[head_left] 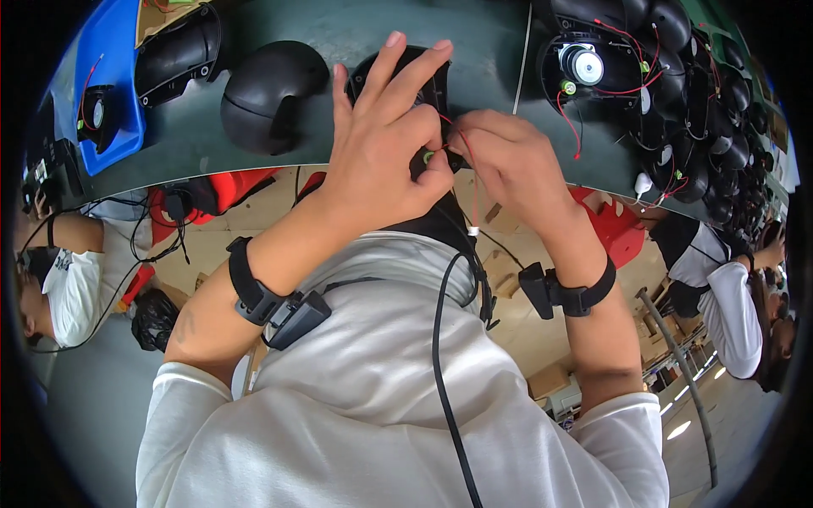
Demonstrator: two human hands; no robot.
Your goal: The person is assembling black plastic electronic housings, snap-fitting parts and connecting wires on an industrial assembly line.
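Observation:
Both my hands meet over a black plastic shell (432, 74) at the table's front edge. My left hand (377, 157) pinches with thumb and forefinger, its other fingers raised and spread. A small green part (428, 157) shows beside that pinch; my fingers hide most of it. My right hand (508, 161) is closed, its fingertips on a thin red wire (472, 157) close to my left fingertips. The wire hangs past the table edge and ends in a white connector (472, 230). What exactly lies between the fingertips is partly hidden.
Left of my hands sits a rounded black shell (273, 97), then another black housing (178, 55) and a blue tray (114, 127). To the right lies a housing with a round silver-white part (583, 66), beside many piled black shells (677, 110). Other people sit at both sides.

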